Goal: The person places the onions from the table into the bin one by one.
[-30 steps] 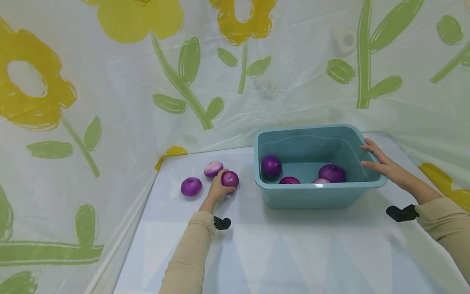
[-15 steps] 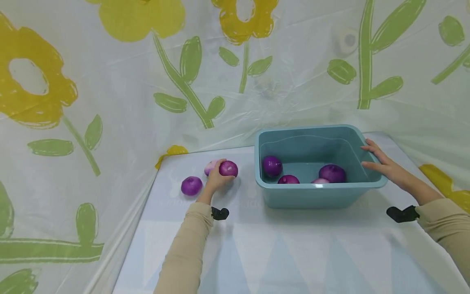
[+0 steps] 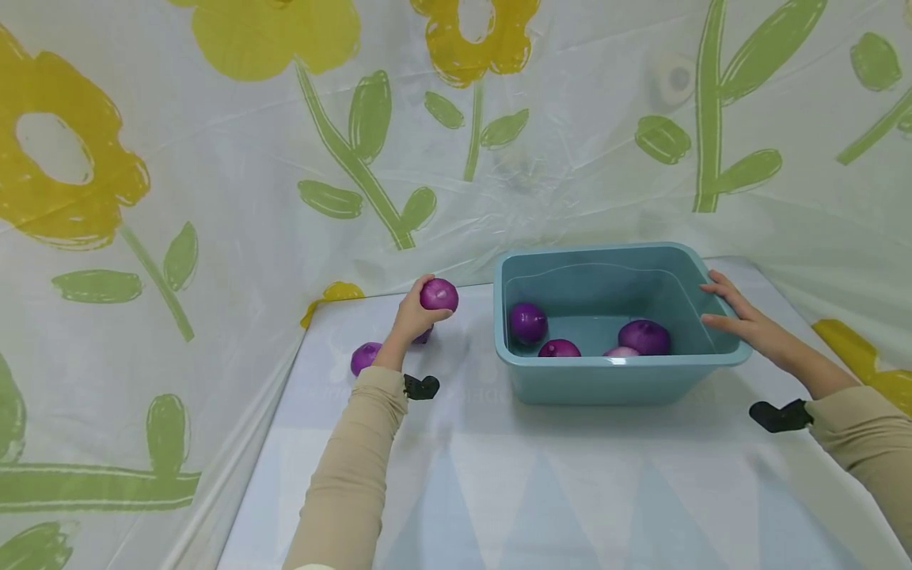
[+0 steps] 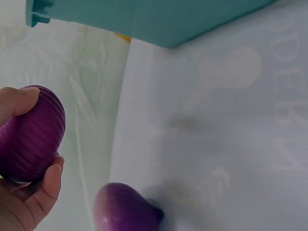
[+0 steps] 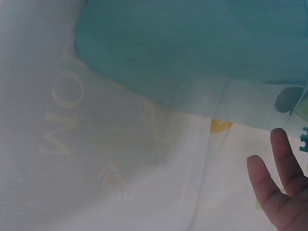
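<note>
My left hand [image 3: 413, 313] grips a purple onion [image 3: 439, 295], raised above the table's back left part. In the left wrist view, thumb and fingers curl round that onion [image 4: 36, 134], while a second onion [image 4: 124, 209] lies on the table below. Beyond my left forearm one loose onion [image 3: 364, 358] shows, partly covered, and the other is mostly hidden behind the hand. My right hand [image 3: 758, 324] is at the right rim of a blue-green plastic tub [image 3: 606, 384], fingers extended. The right wrist view shows straight fingers [image 5: 262, 180] near the tub's side [image 5: 183, 53].
Inside the tub lie several purple onions, including one at the left wall [image 3: 528, 323] and a larger one on the right [image 3: 644, 337]. A white and pale-blue cloth [image 3: 570, 483] covers the table. A flower-printed curtain [image 3: 570, 198] hangs behind and at the left.
My left hand has lifted the onion from the table, moving up and slightly left in the head view, and now covers much of the loose onions. The right hand and tub have stayed put.
</note>
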The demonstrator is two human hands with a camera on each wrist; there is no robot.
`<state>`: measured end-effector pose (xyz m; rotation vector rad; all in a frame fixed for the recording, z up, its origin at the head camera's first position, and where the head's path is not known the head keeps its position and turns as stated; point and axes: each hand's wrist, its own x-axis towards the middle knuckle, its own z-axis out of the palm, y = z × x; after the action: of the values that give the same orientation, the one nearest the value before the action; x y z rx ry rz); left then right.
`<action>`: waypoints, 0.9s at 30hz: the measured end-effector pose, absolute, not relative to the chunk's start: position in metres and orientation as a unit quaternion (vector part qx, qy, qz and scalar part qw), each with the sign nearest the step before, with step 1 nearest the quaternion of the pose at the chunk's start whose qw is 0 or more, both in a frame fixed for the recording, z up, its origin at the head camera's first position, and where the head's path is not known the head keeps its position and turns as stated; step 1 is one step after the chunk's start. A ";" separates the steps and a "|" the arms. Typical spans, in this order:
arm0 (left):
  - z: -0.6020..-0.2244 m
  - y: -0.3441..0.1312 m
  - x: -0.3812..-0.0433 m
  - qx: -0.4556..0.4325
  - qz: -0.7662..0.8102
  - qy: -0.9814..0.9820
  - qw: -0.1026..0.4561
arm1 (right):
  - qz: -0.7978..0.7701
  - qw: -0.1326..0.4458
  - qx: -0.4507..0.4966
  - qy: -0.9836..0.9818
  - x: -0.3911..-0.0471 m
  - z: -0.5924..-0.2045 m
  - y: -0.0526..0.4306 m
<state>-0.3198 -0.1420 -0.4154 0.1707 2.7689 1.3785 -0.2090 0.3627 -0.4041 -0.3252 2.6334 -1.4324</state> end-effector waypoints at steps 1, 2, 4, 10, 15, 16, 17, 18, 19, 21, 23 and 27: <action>-0.412 -0.141 -0.321 0.057 0.447 0.893 0.021 | -0.474 0.063 -0.107 0.872 -0.209 -0.404 0.362; -0.409 -0.140 -0.322 0.062 0.449 0.891 0.020 | -0.474 0.063 -0.106 0.872 -0.209 -0.404 0.362; -0.401 -0.137 -0.322 0.067 0.452 0.889 0.018 | -0.475 0.062 -0.106 0.872 -0.208 -0.404 0.362; -0.377 -0.122 -0.324 0.086 0.473 0.877 0.005 | -0.479 0.059 -0.110 0.869 -0.207 -0.404 0.362; -0.358 -0.108 -0.327 0.097 0.460 0.883 -0.009 | -0.481 0.057 -0.110 0.868 -0.207 -0.405 0.361; -0.354 -0.105 -0.327 0.098 0.459 0.883 -0.010 | -0.481 0.057 -0.109 0.868 -0.207 -0.405 0.361; -0.351 -0.103 -0.327 0.100 0.458 0.883 -0.011 | -0.481 0.057 -0.109 0.868 -0.207 -0.405 0.361; -0.348 -0.100 -0.327 0.102 0.458 0.883 -0.011 | -0.480 0.057 -0.108 0.869 -0.207 -0.405 0.361; -0.346 -0.098 -0.327 0.103 0.458 0.883 -0.010 | -0.480 0.057 -0.108 0.869 -0.207 -0.405 0.361; -0.341 -0.093 -0.327 0.110 0.459 0.882 -0.010 | -0.479 0.057 -0.108 0.869 -0.207 -0.405 0.362; -0.337 -0.087 -0.327 0.118 0.461 0.879 -0.009 | -0.478 0.057 -0.109 0.870 -0.207 -0.405 0.362; -0.331 -0.075 -0.326 0.134 0.466 0.875 -0.008 | -0.475 0.058 -0.107 0.871 -0.208 -0.405 0.362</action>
<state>-0.3264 -0.0746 -0.3313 0.4245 2.7610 1.4705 -0.2080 0.3619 -0.4047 -0.3246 2.6402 -1.4402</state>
